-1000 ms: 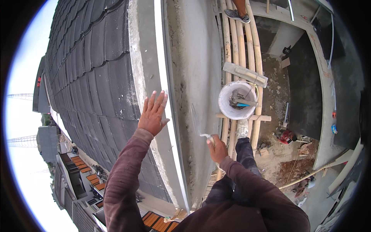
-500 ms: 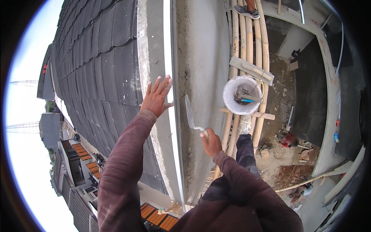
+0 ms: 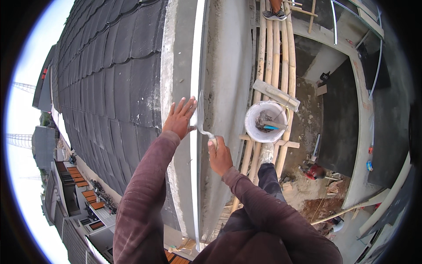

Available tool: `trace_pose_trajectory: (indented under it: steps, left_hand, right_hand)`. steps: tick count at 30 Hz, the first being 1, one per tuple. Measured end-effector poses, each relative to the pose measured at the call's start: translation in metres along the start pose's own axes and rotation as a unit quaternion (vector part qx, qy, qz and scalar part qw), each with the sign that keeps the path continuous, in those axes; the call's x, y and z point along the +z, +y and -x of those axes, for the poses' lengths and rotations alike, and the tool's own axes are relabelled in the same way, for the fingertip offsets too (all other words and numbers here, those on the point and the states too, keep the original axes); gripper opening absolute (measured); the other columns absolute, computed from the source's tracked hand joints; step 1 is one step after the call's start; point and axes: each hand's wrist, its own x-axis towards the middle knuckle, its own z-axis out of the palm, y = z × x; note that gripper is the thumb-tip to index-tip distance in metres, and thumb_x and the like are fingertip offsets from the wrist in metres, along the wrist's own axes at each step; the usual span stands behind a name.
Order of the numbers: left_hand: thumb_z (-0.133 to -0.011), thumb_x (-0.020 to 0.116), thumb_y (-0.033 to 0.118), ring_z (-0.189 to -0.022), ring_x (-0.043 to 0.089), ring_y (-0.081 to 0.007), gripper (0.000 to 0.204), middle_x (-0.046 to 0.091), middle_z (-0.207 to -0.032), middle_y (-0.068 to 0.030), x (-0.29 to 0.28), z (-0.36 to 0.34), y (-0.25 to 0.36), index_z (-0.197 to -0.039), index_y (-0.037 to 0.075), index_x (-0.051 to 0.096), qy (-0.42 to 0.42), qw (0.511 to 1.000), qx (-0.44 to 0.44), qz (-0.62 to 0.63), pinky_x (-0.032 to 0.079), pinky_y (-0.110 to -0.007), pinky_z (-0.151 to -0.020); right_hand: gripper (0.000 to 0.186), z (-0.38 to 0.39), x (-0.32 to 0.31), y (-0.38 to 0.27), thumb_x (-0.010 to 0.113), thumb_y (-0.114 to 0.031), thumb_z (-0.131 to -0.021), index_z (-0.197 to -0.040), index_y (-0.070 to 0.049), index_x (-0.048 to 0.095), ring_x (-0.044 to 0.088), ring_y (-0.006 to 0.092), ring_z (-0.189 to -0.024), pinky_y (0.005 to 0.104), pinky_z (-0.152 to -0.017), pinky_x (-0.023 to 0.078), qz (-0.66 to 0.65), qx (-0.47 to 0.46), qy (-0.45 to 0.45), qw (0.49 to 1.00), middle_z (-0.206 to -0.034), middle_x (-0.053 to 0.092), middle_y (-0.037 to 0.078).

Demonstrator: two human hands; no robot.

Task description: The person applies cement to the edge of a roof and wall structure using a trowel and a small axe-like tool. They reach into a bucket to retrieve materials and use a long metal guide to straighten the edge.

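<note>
My left hand (image 3: 179,116) lies spread and flat on the grey ledge top (image 3: 184,66), its fingers reaching the long, bright straight bar (image 3: 196,57) along the ledge's edge. The thumb rests on that bar. In my right hand (image 3: 220,157) is a pointing trowel (image 3: 201,115), gripped by its handle. Its narrow blade stands nearly edge-on against the bar's right side, close to my left thumb. Grey plaster covers the moulding (image 3: 228,66) right of the blade.
Dark roof tiles (image 3: 110,88) slope away on the left. At right, bamboo scaffold poles (image 3: 268,57) carry a white bucket (image 3: 249,121) with grey mortar and a tool inside, beside a wooden board (image 3: 276,95). Another person's shoe (image 3: 274,16) is farther along. People work far below.
My right hand has brought the trowel left, from over the moulding to the bar's edge. My left hand stays spread on the ledge. The whole view has shifted slightly.
</note>
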Motion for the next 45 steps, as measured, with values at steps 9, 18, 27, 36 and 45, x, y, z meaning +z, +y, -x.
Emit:
trace_pose_trajectory:
  steps: [9, 18, 27, 36, 45]
  left_hand:
    - [-0.087, 0.077, 0.047, -0.159, 0.012, -0.0271, 0.098, 0.009, -0.174, 0.0013, -0.005, -0.002, -0.002, -0.164, 0.014, 0.026, -0.052, 0.995, -0.007, -0.081, 0.019, -0.052, -0.129]
    - [-0.088, 0.076, 0.047, -0.159, 0.013, -0.0276, 0.092, 0.010, -0.174, -0.0008, -0.001, 0.000, -0.005, -0.161, 0.013, 0.032, -0.049, 0.996, 0.006, -0.072, 0.019, -0.051, -0.129]
    - [-0.089, 0.075, 0.049, -0.159, 0.014, -0.0283, 0.084, 0.015, -0.173, -0.0029, 0.000, -0.010, 0.002, -0.156, 0.011, 0.042, -0.029, 0.999, 0.005, -0.029, 0.017, -0.054, -0.129]
    - [-0.087, 0.077, 0.045, -0.159, 0.015, -0.0266, 0.097, 0.011, -0.173, 0.0000, 0.011, 0.009, -0.010, -0.164, 0.018, 0.025, -0.005, 1.000, -0.001, -0.016, 0.019, -0.053, -0.129]
    - [-0.086, 0.076, 0.053, -0.159, 0.013, -0.0256, 0.105, 0.011, -0.173, 0.0021, 0.010, 0.004, -0.014, -0.166, 0.021, 0.016, 0.009, 1.000, 0.017, -0.008, 0.014, -0.053, -0.130]
  right_hand:
    - [0.034, -0.006, 0.016, -0.001, 0.049, -0.032, -0.108, -0.123, -0.001, 0.048, 0.065, 0.0533, -0.089, 0.0564, -0.075, 0.049, 0.000, 0.040, -0.016, 0.999, -0.090, 0.068, 0.029]
    - [0.036, -0.010, 0.020, -0.012, 0.049, -0.033, -0.109, -0.124, -0.001, 0.050, 0.066, 0.0533, -0.091, 0.0563, -0.075, 0.050, 0.008, 0.047, -0.001, 0.999, -0.093, 0.069, 0.031]
    - [0.033, -0.076, -0.001, -0.040, 0.050, -0.032, -0.107, -0.121, -0.003, 0.048, 0.067, 0.0540, -0.090, 0.0593, -0.077, 0.052, 0.030, 0.037, 0.018, 0.999, -0.094, 0.070, 0.032]
    - [0.031, 0.001, 0.025, 0.005, 0.050, -0.029, -0.107, -0.119, -0.001, 0.049, 0.067, 0.0518, -0.090, 0.0567, -0.074, 0.052, 0.082, 0.033, -0.046, 0.995, -0.092, 0.069, 0.030]
    - [0.040, 0.030, 0.019, 0.023, 0.053, -0.039, -0.108, -0.113, 0.000, 0.054, 0.065, 0.0187, -0.062, 0.0339, -0.055, 0.053, -0.034, 0.052, -0.060, 0.996, -0.079, 0.063, 0.010]
